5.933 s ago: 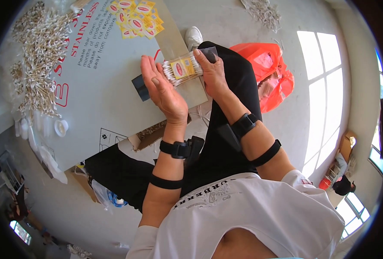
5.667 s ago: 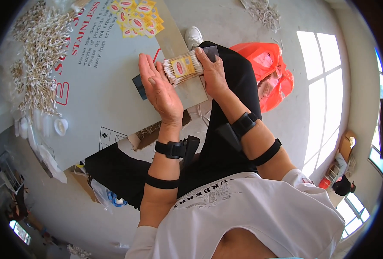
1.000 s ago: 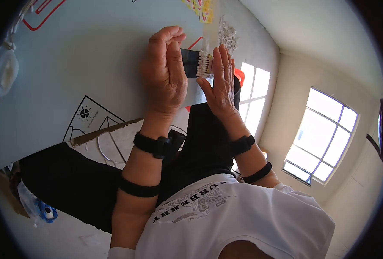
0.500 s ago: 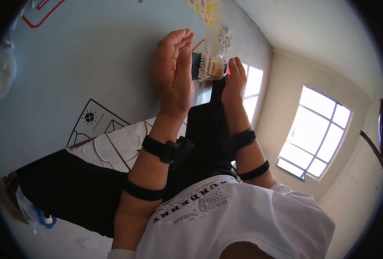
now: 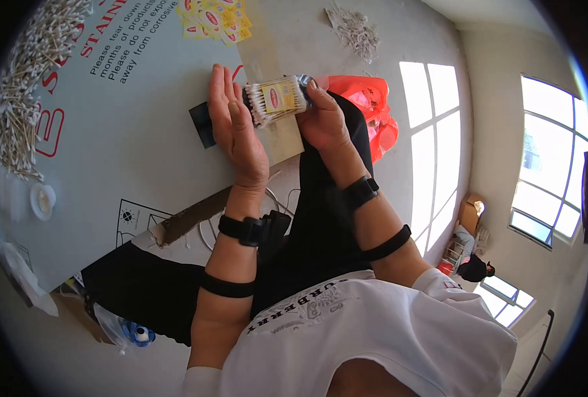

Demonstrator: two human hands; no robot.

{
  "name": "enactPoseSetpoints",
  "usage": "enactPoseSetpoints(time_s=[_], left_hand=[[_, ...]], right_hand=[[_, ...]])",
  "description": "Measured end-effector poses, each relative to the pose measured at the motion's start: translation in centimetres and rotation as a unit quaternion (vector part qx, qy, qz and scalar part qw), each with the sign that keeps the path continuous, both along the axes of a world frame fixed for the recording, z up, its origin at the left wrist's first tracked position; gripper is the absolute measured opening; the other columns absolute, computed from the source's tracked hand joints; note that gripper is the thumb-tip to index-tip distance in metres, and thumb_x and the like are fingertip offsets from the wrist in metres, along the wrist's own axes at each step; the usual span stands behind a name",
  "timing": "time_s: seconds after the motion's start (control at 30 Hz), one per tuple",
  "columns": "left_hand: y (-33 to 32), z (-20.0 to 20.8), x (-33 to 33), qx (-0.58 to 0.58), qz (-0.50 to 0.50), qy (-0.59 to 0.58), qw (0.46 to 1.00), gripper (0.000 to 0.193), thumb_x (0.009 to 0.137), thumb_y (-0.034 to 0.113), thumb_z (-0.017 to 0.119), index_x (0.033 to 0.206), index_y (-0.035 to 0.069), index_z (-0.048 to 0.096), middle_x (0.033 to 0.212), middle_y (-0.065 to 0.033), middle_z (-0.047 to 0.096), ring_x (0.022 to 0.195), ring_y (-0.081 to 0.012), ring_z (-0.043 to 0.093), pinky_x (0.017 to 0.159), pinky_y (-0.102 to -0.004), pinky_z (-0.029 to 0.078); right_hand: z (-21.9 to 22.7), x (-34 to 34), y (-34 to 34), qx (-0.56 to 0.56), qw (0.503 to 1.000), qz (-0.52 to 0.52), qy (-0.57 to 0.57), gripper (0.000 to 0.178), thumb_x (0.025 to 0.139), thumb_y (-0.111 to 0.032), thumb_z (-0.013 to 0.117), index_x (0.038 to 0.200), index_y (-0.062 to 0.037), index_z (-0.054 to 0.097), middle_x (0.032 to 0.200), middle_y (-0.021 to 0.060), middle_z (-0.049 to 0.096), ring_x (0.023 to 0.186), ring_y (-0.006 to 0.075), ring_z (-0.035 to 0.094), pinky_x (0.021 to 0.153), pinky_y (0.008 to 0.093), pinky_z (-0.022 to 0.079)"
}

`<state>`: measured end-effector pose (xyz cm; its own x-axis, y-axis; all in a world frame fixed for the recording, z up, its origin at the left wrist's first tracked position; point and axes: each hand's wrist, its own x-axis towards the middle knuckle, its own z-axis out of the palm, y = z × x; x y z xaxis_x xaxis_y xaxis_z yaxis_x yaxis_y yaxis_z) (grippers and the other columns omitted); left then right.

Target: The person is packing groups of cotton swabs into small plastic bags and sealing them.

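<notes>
Near the grey board (image 5: 142, 145), a clear packet (image 5: 279, 99) holds swabs (image 5: 257, 106).

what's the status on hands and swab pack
Right hand gripping swab pack by one end. Left hand open beside it, contact unclear. Dark block partly hidden behind left hand.

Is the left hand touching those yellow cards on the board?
Apart. The head view shows a strip of grey board between the left hand and the yellow cards.
</notes>
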<state>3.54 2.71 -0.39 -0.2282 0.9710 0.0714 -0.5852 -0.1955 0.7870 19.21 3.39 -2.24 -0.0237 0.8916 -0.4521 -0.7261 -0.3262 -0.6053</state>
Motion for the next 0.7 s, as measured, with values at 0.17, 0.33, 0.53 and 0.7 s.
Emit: enactPoseSetpoints(time_s=[0.17, 0.33, 0.53, 0.7], left_hand=[[0.6, 0.2, 1.0, -0.024, 0.025, 0.068, 0.997, 0.067, 0.103, 0.043, 0.038, 0.147, -0.005, 0.022, 0.155, -0.0206, 0.024, 0.146, -0.0308, 0.021, 0.118, -0.0433, 0.016], [0.5, 0.2, 1.0, -0.01, 0.045, 0.105, 0.993, 0.065, 0.103, 0.042, 0.037, 0.146, -0.006, 0.023, 0.153, -0.021, 0.026, 0.144, -0.0308, 0.024, 0.118, -0.0421, 0.018], [0.9, 0.3, 1.5, -0.019, 0.018, 0.142, 0.99, 0.067, 0.103, 0.043, 0.036, 0.146, -0.008, 0.021, 0.152, -0.0251, 0.024, 0.144, -0.0327, 0.023, 0.118, -0.0437, 0.018], [0.9, 0.2, 1.6, -0.009, 0.021, 0.187, 0.982, 0.07, 0.103, 0.045, 0.036, 0.146, -0.008, 0.021, 0.152, -0.0258, 0.024, 0.144, -0.0326, 0.024, 0.118, -0.0431, 0.019]], right_hand=[[0.0, -1.1, -0.8, -0.057, 0.996, -0.063, -0.017, 0.012, 0.093, -0.015, 0.064, 0.087, -0.0052, 0.064, 0.077, 0.0026, 0.064, 0.064, 0.01, 0.055, 0.054, 0.0244, 0.039], [0.2, -1.3, -1.5, -0.056, 0.995, -0.077, 0.041, 0.012, 0.091, -0.01, 0.065, 0.081, -0.0044, 0.064, 0.071, 0.0019, 0.059, 0.06, 0.0103, 0.05, 0.052, 0.0244, 0.039], [-0.5, -0.6, -1.3, -0.089, 0.993, -0.052, 0.059, 0.011, 0.087, -0.006, 0.068, 0.077, -0.0048, 0.063, 0.07, 0.0019, 0.057, 0.058, 0.0091, 0.048, 0.049, 0.0231, 0.036], [-0.6, -0.4, -1.1, -0.045, 0.999, 0.009, 0.004, 0.006, 0.089, -0.01, 0.067, 0.089, -0.0043, 0.064, 0.078, 0.0018, 0.061, 0.061, 0.0088, 0.051, 0.053, 0.0202, 0.039]])
